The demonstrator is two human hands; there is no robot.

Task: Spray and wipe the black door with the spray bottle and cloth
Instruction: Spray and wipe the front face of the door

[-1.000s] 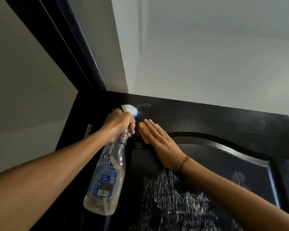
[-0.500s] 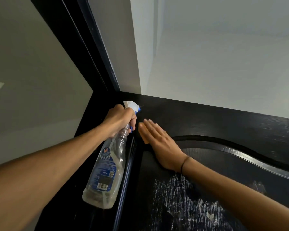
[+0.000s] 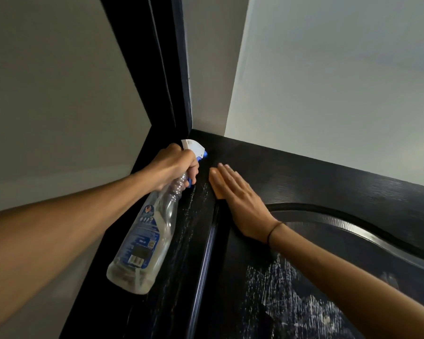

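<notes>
The black door (image 3: 328,182) fills the lower right, its top corner meeting the frame. My left hand (image 3: 174,167) grips the neck of a clear spray bottle (image 3: 145,241) with a blue label and a white and blue nozzle aimed at the door's top left corner. My right hand (image 3: 240,199) lies flat with straight fingers, pressing an orange cloth (image 3: 216,184) against the door just right of the nozzle. Only the cloth's left edge shows beside my fingers. White wet streaks cover the panel below my right arm and the stile beside the bottle.
The black door frame (image 3: 167,69) runs up from the door's top corner. A grey wall (image 3: 59,94) lies to the left, and a white wall and ceiling (image 3: 328,69) rise above the door. An arched raised moulding (image 3: 353,221) curves across the door's panel.
The view has shifted so the door's top corner sits further right. Both hands have stayed together near that corner, and fresh white streaks show on the stile beside the bottle.
</notes>
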